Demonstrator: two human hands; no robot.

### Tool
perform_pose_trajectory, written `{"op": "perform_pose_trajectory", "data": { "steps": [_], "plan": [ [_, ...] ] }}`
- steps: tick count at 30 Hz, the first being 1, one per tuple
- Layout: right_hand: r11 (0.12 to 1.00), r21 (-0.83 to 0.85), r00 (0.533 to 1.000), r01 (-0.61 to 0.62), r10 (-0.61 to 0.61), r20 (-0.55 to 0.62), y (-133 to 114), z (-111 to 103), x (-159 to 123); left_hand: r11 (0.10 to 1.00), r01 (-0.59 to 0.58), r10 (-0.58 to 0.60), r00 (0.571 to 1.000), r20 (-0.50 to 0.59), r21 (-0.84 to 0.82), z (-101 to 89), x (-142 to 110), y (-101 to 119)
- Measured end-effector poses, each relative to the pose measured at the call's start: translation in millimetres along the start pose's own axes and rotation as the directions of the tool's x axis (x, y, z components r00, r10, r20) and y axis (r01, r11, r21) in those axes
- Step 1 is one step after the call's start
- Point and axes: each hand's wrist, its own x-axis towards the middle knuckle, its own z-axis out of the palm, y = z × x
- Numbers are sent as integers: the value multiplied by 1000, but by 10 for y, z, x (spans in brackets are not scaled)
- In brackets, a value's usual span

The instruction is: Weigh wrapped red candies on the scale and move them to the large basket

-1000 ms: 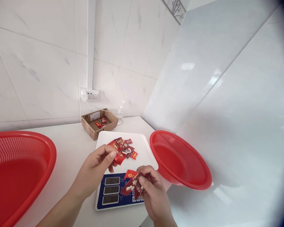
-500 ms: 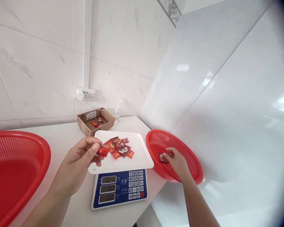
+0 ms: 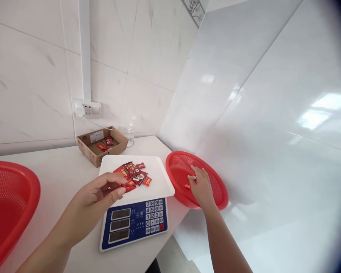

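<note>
The left hand (image 3: pixel 92 199) pinched a red packet (image 3: pixel 130 186) over the white tray (image 3: pixel 160 184); the right hand (image 3: pixel 202 188) hung inside a red basket (image 3: pixel 176 163) (its grip I couldn't tell).

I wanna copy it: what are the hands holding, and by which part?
Left hand: a red packet, pinched by one end. Right hand, at the right basket: can't tell.

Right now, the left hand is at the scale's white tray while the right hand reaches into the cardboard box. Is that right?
Not quite: the right hand reaches into the red perforated basket, not the cardboard box, as the head view shows. The left hand is indeed at the scale's white tray.
</note>
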Motion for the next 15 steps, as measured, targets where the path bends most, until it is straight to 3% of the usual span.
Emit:
{"op": "perform_pose_trajectory", "data": {
  "steps": [2,4,7,10,12,13,15],
  "plan": [
    [995,93,998,40,-45,52,-143,-14,-149,999,-25,22,998,60,44,44,-11,12],
    [959,278,971,55,-117,211,-325,-26,-367,995,-50,37,989,143,86,108,-30,24],
    [844,530,820,85,-361,444,-601,-14,-730,982,-73,20,957,291,172,233,-76,41],
    [811,549,745,201,-490,452,-775,33,-969,968,-95,-4,920,392,233,354,-122,46],
    [814,518,747,263,-512,425,-789,56,-1000,963,-95,-16,914,406,253,401,-134,43],
    [825,496,773,271,-493,398,-760,59,-977,961,-98,-14,917,399,258,408,-132,41],
    [874,423,869,240,-387,308,-637,46,-864,956,-102,3,940,342,274,385,-117,39]
  ]
}}
